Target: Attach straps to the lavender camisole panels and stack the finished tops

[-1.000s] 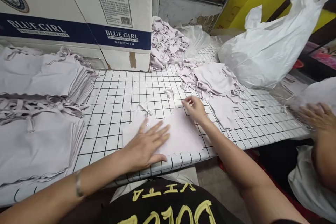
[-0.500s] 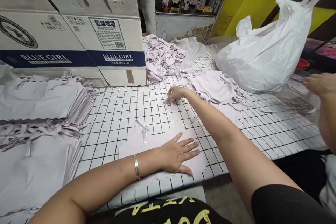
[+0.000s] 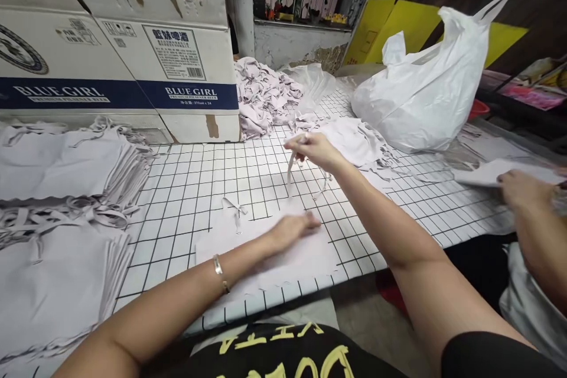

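Observation:
A pale pinkish camisole (image 3: 261,260) lies flat near the table's front edge, with one thin looped strap (image 3: 235,210) resting on the cloth at its upper left. My right hand (image 3: 312,149) is raised above the table with its fingers pinched on the other strap (image 3: 290,176), which hangs down toward the camisole. Over the camisole's right half is my left hand (image 3: 292,231); motion blurs its fingers, and whether it presses on the fabric is unclear. More pale garments (image 3: 354,139) lie in a loose pile just beyond my right hand.
Neat stacks of similar garments (image 3: 57,283) fill the left side. Behind stand a beer carton (image 3: 190,124) and a crumpled heap of fabric (image 3: 266,94). A full white plastic bag (image 3: 416,94) sits at the back right. At far right, a co-worker's hand (image 3: 525,189) holds pale fabric.
My right hand moved left and back, then lifted with the strap in its fingers. My left hand slid right across the camisole, and its spread fingers have come off their flat pose.

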`<act>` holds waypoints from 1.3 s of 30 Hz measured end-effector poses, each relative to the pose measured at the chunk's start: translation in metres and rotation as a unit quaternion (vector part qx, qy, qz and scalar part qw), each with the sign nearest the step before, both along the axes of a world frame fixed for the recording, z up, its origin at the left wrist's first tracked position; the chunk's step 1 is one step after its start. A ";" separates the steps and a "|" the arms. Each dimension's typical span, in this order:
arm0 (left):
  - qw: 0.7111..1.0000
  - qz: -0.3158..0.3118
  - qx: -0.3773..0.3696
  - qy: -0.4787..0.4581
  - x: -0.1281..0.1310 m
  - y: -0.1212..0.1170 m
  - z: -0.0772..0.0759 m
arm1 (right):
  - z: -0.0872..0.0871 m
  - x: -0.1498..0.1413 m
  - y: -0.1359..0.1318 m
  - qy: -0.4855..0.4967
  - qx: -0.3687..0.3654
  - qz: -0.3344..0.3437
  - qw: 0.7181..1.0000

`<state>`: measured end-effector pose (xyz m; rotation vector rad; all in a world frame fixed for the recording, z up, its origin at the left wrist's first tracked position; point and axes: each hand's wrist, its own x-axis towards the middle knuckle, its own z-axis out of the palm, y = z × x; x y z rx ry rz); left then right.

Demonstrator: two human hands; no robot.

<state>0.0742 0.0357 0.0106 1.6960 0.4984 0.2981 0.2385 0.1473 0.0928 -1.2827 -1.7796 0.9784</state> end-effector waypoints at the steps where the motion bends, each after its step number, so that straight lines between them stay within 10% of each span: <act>1: 0.995 0.042 -0.086 -0.033 -0.001 0.004 0.006 | 0.001 0.006 -0.029 -0.023 0.049 0.045 0.997; 4: 0.915 0.137 -0.345 -0.159 -0.007 0.013 0.022 | -0.009 0.024 -0.111 -0.082 0.068 0.151 0.983; 7: 0.813 0.197 -0.494 -0.237 -0.006 0.011 0.034 | -0.038 0.033 -0.157 0.067 0.005 0.031 0.997; 11: 0.758 0.227 -0.549 -0.268 0.004 -0.001 0.049 | -0.074 0.018 -0.165 0.241 -0.144 0.057 0.958; 16: 0.748 0.280 -0.536 -0.273 0.013 0.008 0.055 | -0.075 0.005 -0.159 0.203 -0.270 0.142 0.930; 20: 0.835 0.323 -0.407 -0.181 0.004 0.030 0.040 | -0.070 0.019 -0.151 0.155 -0.347 0.149 0.913; 23: 0.923 0.370 -0.088 0.057 -0.012 0.032 0.023 | -0.069 0.032 -0.137 0.177 -0.356 0.062 0.916; 27: 0.888 0.268 0.250 0.278 -0.029 0.008 0.004 | -0.065 0.043 -0.114 0.278 -0.363 -0.039 0.889; 39: 0.902 0.235 0.210 0.296 -0.027 -0.015 -0.007 | -0.072 0.029 -0.106 0.285 -0.370 -0.040 0.883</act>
